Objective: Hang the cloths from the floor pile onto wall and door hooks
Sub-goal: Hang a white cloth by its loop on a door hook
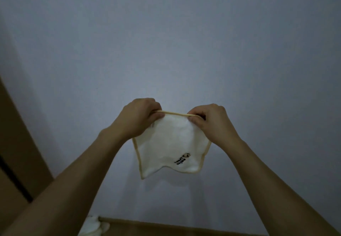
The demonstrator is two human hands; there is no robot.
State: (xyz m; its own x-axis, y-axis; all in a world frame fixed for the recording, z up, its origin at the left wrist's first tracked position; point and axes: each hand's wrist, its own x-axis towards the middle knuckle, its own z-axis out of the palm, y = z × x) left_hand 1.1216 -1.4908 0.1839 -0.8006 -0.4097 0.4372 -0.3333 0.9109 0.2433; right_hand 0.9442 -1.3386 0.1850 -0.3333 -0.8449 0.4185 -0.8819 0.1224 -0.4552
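Observation:
A small white cloth (169, 147) with a yellow trim and a dark embroidered mark near its lower right corner hangs in front of a plain pale wall (175, 41). My left hand (138, 119) pinches its top edge at the left, and my right hand (210, 123) pinches the same edge at the right, stretching the trim between them. The cloth droops below both hands. No hook shows on the wall. A pile of white cloths (94, 226) lies on the floor at the bottom left, partly hidden by my left forearm.
A brown wooden door frame (16, 143) with a dark gap runs down the left side. A brown skirting strip (166, 226) lines the foot of the wall.

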